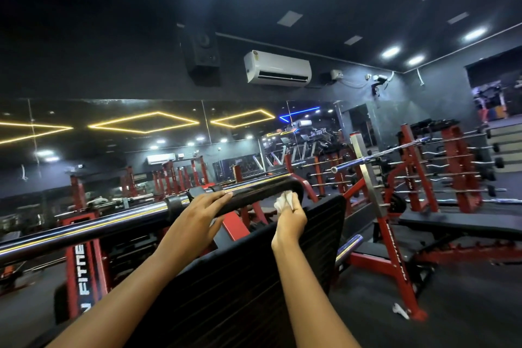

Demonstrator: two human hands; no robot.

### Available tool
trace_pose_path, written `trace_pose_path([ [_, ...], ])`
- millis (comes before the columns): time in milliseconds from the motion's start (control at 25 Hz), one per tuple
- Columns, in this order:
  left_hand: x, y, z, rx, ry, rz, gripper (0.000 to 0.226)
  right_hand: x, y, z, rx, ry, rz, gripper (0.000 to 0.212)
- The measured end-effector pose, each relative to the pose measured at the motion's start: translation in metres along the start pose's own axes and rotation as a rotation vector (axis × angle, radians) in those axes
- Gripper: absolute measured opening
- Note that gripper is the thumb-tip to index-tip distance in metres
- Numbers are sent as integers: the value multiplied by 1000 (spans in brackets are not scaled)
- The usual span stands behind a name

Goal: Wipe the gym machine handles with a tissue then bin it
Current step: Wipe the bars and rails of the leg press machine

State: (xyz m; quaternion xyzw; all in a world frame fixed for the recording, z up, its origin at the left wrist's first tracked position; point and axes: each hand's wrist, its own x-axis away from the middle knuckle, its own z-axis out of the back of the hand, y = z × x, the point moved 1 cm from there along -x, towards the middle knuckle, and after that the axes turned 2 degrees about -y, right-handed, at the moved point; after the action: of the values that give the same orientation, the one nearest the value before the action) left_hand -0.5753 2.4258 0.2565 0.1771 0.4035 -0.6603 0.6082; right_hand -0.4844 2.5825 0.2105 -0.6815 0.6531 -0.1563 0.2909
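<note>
A black padded handle [254,193] curves across the middle of the head view, at the top of a red gym machine. My left hand [202,213] lies over the handle's left part, fingers wrapped on top of it. My right hand [292,213] is closed around a crumpled white tissue [283,200] and presses it against the handle's right, curved end. A black ribbed back pad [282,277] slopes below both hands. No bin is in view.
A chrome barbell [84,232] runs from the left edge up to the handle. Red benches and racks with barbells [423,178] fill the right side. A mirror wall stands behind. A white scrap [399,311] lies on the dark floor at right.
</note>
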Motion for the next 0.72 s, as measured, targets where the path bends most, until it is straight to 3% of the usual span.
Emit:
trace_pose_path([
  [200, -6, 2, 3, 119, -2, 87, 47, 18, 1, -17, -13, -26, -39, 39],
  [400, -3, -1, 6, 197, -30, 108, 47, 65, 40, -24, 83, -202, -2, 37],
  [560, 12, 0, 13, 195, 53, 149, 45, 45, 25, -18, 8, -131, -32, 39],
  [720, 20, -1, 21, 245, 92, 165, 43, 77, 19, -36, -14, -183, -79, 39],
])
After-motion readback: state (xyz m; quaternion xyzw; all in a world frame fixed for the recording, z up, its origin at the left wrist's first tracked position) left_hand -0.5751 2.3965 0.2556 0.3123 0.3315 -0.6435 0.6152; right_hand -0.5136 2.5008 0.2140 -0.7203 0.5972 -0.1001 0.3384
